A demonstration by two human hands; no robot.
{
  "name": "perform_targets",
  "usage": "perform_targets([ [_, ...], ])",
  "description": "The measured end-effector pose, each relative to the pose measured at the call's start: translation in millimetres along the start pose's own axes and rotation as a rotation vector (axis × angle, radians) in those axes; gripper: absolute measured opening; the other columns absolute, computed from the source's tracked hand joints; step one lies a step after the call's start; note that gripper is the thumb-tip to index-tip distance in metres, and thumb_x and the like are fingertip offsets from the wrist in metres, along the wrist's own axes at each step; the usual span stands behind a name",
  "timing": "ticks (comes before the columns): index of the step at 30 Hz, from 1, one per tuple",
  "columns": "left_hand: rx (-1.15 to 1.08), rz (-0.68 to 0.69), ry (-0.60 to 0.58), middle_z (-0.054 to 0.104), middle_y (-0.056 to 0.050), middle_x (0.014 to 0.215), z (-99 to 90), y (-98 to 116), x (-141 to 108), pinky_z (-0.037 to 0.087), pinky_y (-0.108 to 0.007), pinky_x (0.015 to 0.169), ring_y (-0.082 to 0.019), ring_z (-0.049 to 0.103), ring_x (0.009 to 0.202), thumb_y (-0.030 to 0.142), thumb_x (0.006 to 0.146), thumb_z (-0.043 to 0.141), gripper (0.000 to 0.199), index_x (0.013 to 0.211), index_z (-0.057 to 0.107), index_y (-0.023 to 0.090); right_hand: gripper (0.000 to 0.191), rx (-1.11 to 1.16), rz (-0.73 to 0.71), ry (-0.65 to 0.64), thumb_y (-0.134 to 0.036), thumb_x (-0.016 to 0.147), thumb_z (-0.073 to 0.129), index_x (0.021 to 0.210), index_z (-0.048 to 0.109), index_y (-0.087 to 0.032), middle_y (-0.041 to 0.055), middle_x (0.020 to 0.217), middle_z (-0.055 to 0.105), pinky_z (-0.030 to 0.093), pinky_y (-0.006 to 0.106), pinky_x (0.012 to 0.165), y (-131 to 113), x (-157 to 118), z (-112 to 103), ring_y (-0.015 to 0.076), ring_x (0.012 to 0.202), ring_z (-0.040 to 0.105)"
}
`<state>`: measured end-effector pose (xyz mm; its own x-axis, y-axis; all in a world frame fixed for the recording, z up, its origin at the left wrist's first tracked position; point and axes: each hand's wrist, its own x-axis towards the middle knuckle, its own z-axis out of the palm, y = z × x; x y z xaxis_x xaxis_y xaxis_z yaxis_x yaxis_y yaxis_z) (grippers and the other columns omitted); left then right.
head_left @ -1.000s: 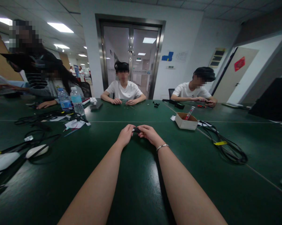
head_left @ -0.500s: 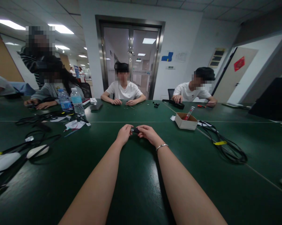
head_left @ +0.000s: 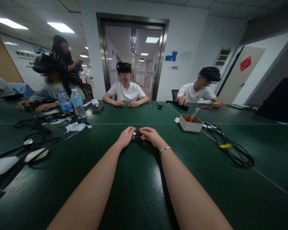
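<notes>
Over the green table (head_left: 139,172), my left hand (head_left: 126,137) and my right hand (head_left: 151,136) face each other at the middle of the view. Between their fingertips is a small dark object (head_left: 138,134) with a shiny metal end toward the left. My right fingers are pinched on its dark end. The fingers of my left hand are closed at the metal end; whether that end is a separate piece cannot be made out. A silver bracelet (head_left: 165,150) is on my right wrist.
An open box (head_left: 190,125) with a red-and-clear tool stands right of my hands, by a coiled black cable (head_left: 237,153). At left are cables, a white mouse (head_left: 36,155), papers (head_left: 74,127) and two bottles (head_left: 78,103). Several people are across the table.
My left hand has shifted slightly left, and more of the metal end shows. My right hand is nearly still. At far left, the standing person has moved right.
</notes>
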<state>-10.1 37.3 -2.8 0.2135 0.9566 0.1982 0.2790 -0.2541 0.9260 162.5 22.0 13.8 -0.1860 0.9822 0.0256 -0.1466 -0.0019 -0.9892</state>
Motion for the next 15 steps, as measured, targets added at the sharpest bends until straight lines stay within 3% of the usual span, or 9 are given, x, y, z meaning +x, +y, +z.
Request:
perform_targets([
  [4,0.032,0.026,0.039,0.058,-0.002,0.074,0.8,-0.3,-0.3,0.039,-0.021,0.054,-0.011,0.052,0.061,0.030,0.082,0.051,0.030,0.108,0.058,0.018,0.009,-0.008,-0.010,0.000,-0.008,0.079,0.067,0.087,0.066,-0.012,0.0030,0.070,0.065,0.051,0.013,0.048,0.8,-0.7,-1.0,0.0081,0.054,0.061],
  [9,0.010,-0.008,0.002,0.057,-0.002,0.068,0.3,-0.3,0.1,0.039,-0.022,0.053,-0.012,0.051,0.058,0.034,0.088,0.039,0.034,0.108,0.059,0.014,0.011,-0.007,-0.013,0.001,-0.006,0.080,0.063,0.090,0.065,-0.012,0.0029,0.071,0.065,0.053,0.014,0.051,-0.2,-2.9,0.1,0.0082,0.055,0.062],
  [15,0.039,0.038,-0.001,0.060,-0.002,0.080,-0.3,-7.8,2.7,0.041,-0.023,0.059,-0.014,0.054,0.069,0.027,0.081,0.048,0.033,0.111,0.059,0.020,0.012,0.002,-0.008,0.003,-0.006,0.079,0.065,0.090,0.065,-0.012,0.0029,0.071,0.065,0.053,0.013,0.051,-1.6,-2.9,0.2,0.0082,0.055,0.062],
])
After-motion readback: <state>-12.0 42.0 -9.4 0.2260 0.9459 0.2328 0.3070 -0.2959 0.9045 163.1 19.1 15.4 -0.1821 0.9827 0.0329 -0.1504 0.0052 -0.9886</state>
